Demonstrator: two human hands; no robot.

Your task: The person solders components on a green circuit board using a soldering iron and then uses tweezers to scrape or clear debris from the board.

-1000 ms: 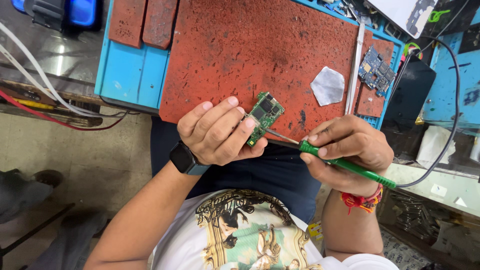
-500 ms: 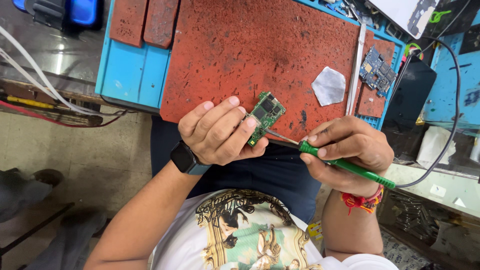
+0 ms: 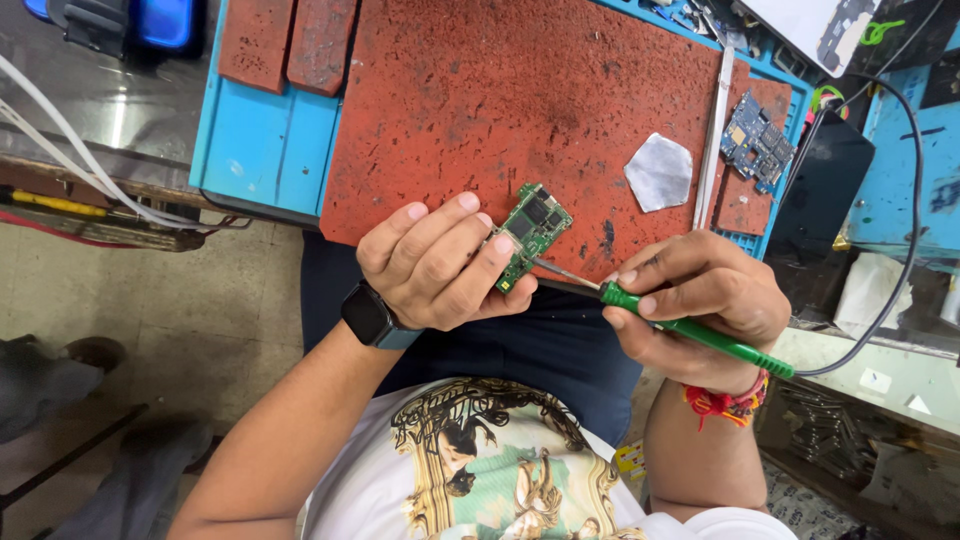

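Left hand is pinching the small green circuit board tilted up off the red mat, exposing its edge; right hand is closing pen-style round the green soldering iron, tip meeting the board for fine control.

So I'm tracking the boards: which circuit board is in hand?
The green circuit board, pinched in the left hand at the soldering iron tip; the blue circuit board lies untouched on the mat.
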